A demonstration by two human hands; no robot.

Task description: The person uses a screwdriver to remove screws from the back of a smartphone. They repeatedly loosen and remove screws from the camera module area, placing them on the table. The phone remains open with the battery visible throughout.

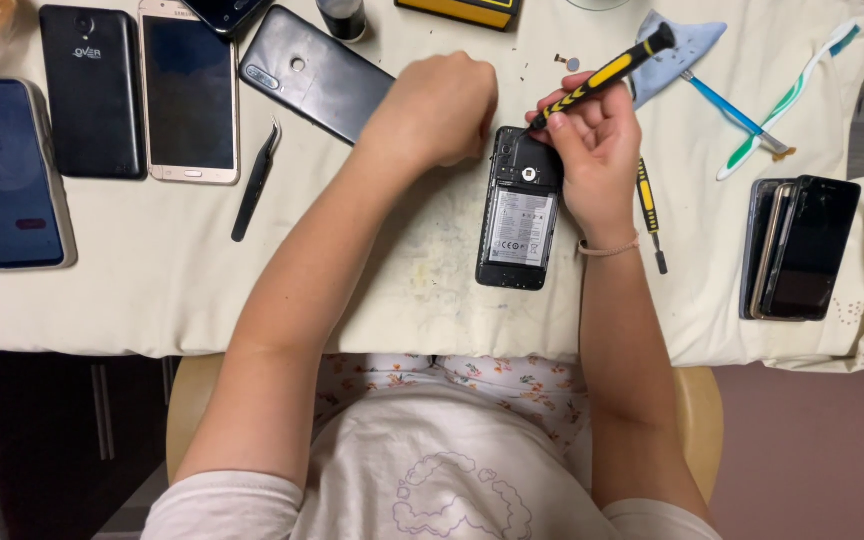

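The right hand (600, 150) pinches a yellow-black striped screwdriver (602, 72) over the top of the opened black phone (520, 210), the left hand (439, 108), a closed fist, beside it; a slip could scratch the battery.

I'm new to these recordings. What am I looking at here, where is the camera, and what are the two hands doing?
One picture, from a camera worn on the person's head, looking down at a cloth-covered table. No machine: two bare hands. The right hand holds a black-and-yellow screwdriver over an opened phone with its back cover off. The left hand, closed in a fist, rests beside that phone. Around lie other phones, black tweezers, a second screwdriver, two toothbrushes and a stack of phones.
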